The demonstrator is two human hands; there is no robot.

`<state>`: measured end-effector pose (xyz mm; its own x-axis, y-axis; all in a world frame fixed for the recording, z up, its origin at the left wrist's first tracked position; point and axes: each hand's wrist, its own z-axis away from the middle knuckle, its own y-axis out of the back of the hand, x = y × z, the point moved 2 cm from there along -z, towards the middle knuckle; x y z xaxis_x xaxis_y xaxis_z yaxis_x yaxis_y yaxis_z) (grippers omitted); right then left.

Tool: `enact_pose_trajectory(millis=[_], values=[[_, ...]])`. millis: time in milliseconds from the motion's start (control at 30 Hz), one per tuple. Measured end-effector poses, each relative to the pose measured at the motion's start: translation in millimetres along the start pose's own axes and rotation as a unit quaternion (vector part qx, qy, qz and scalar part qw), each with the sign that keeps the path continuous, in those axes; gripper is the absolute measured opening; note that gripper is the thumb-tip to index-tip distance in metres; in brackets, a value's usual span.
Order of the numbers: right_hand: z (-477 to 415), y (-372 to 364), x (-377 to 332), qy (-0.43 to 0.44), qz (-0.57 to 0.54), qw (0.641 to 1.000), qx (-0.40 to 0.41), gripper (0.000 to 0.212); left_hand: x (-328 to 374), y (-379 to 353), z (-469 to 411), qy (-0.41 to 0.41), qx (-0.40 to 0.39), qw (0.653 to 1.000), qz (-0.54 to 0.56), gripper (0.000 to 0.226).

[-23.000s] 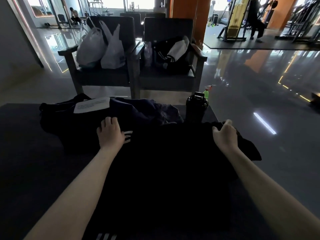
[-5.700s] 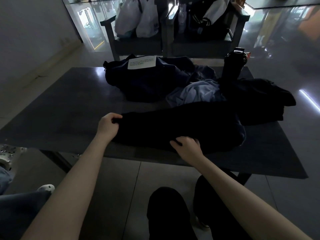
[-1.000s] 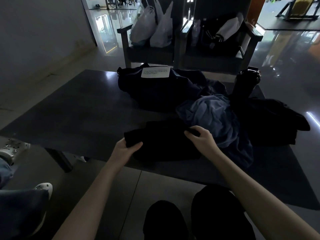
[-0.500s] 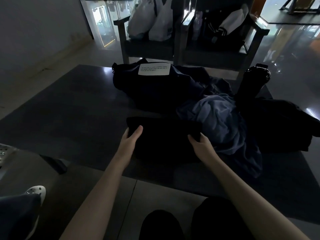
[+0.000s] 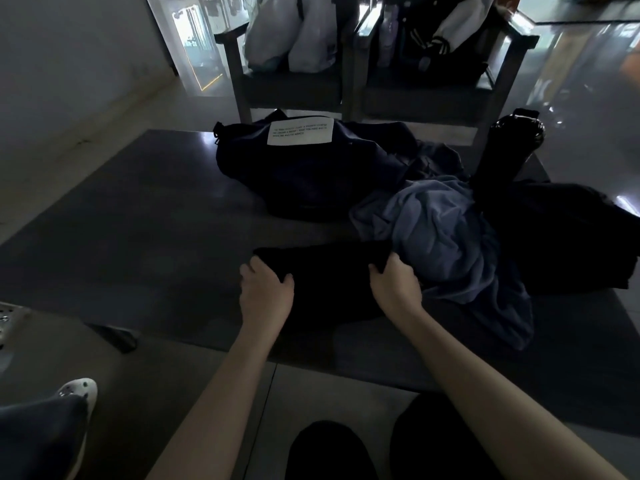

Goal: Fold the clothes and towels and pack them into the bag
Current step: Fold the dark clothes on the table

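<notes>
Black garment, folded into a thick dark bundle, lies at the near edge of the counter, just this side of the navy bag it is bound for. I have both hands on it. My left hand curls over the bundle's left end, thumb on top. My right hand pinches its far right corner, where the cloth touches a crumpled blue towel.

I judge the bundle light and wholly soft, with no stiffness of its own. Lifted by 1 corner, it would likely sag and shed its folds. The safer hold, as I read it, is at the 2 short ends, fingers slid under and thumbs pressing down, so the layers travel clamped together. The fabric looks matte and not slippery, though the dim light hides its weave.

The bag sits at the far middle of the counter with a white label on top; I cannot tell whether its mouth is open. To the right lie the unfolded towel, a heap of dark clothes and, at the far right, a black bottle. Beyond the counter, white plastic bags sit on a chair.
</notes>
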<state>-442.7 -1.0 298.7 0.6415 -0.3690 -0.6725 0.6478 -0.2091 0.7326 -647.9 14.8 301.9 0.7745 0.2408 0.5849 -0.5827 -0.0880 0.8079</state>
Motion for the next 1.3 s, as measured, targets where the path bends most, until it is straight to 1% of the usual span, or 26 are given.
enact_pose_trajectory(millis=[33,67,100,133,167,200,233,267,300,433,600,700,767,833,900,933,967,1000,1033,1067,1100,1167,1200,1300], values=[[3.4,1.2,-3.8,0.023,0.042,0.999,0.025,0.035,3.9,1.9,1.5,-0.061,0.055,0.994,-0.077,0.066],[6.7,1.0,-6.9,0.06,0.066,0.995,0.051,0.045,9.1,1.8,2.3,-0.13,0.084,0.979,-0.131,0.066],[9.9,0.7,-9.6,0.104,0.078,0.988,0.08,0.055,14.8,-0.7,2.5,-0.185,0.072,0.966,-0.166,0.061],[11.2,-1.7,-10.3,0.145,0.096,0.981,0.092,0.061,17.8,-5.9,1.2,-0.209,0.028,0.961,-0.181,0.056],[11.0,-6.9,-8.7,0.171,0.128,0.974,0.075,0.062,17.5,-12.5,0.2,-0.2,-0.031,0.962,-0.184,0.054],[9.2,-12.8,-5.3,0.175,0.158,0.971,0.036,0.06,13.5,-19.7,-0.7,-0.17,-0.087,0.966,-0.175,0.055],[6.1,-19.0,0.1,0.158,0.174,0.972,-0.014,0.057,8.7,-25.0,-1.8,-0.144,-0.119,0.97,-0.155,0.056],[3.2,-23.7,4.7,0.134,0.179,0.973,-0.054,0.056,4.9,-28.3,-2.4,-0.13,-0.128,0.973,-0.139,0.056],[0.7,-26.7,8.3,0.119,0.18,0.974,-0.073,0.056,2.3,-30.3,-2.9,-0.129,-0.122,0.975,-0.133,0.057],[-1.4,-28.2,5.1,0.113,0.215,0.967,-0.079,0.058,0.0,-32.5,-7.7,-0.132,-0.119,0.975,-0.136,0.057],[14.4,-23.2,0.8,0.115,0.263,0.956,-0.058,0.059,0.3,-29.7,-5.8,-0.147,-0.14,0.967,-0.155,0.056],[27.2,-14.9,0.8,0.137,0.313,0.939,-0.042,0.058,0.2,-27.0,-1.5,-0.175,-0.159,0.952,-0.193,0.055],[35.9,-6.1,0.5,0.157,0.347,0.924,-0.027,0.056,1.8,-23.5,4.1,-0.196,-0.137,0.942,-0.236,0.056],[44.4,-0.3,0.1,0.159,0.367,0.916,-0.027,0.057,7.3,-17.7,15.1,-0.208,-0.057,0.936,-0.277,0.058],[53.2,1.8,0.0,0.17,0.381,0.908,-0.031,0.06,12.5,-11.1,31.6,-0.182,0.028,0.946,-0.268,0.06],[57.3,1.6,0.6,0.179,0.381,0.907,-0.035,0.061,11.8,-7.5,39.4,-0.148,0.047,0.958,-0.24,0.061],[61.2,0.9,1.9,0.184,0.374,0.908,-0.04,0.063,8.2,-4.2,44.7,-0.095,0.044,0.975,-0.198,0.064],[64.6,0.3,2.9,0.182,0.364,0.912,-0.046,0.064,3.0,-1.5,47.8,-0.028,0.026,0.987,-0.153,0.068],[67.7,0.0,3.9,0.175,0.355,0.917,-0.052,0.064,-1.9,0.9,49.4,0.041,-0.007,0.992,-0.115,0.074],[70.4,0.5,4.0,0.168,0.348,0.921,-0.056,0.063,-5.7,2.6,49.6,0.097,-0.046,0.991,-0.08,0.08],[72.6,1.4,3.4,0.164,0.341,0.924,-0.059,0.063,-8.1,3.7,48.8,0.134,-0.082,0.987,-0.038,0.086],[74.2,5.0,1.9,0.161,0.32,0.931,-0.065,0.063,-7.0,5.3,46.5,0.166,-0.133,0.976,0.043,0.096],[73.6,6.8,2.0,0.157,0.307,0.936,-0.069,0.063,-5.6,6.5,45.3,0.172,-0.139,0.973,0.069,0.099],[66.7,9.8,7.2,0.132,0.25,0.956,-0.075,0.065,-7.1,8.8,41.8,0.191,-0.115,0.965,0.135,0.106]])
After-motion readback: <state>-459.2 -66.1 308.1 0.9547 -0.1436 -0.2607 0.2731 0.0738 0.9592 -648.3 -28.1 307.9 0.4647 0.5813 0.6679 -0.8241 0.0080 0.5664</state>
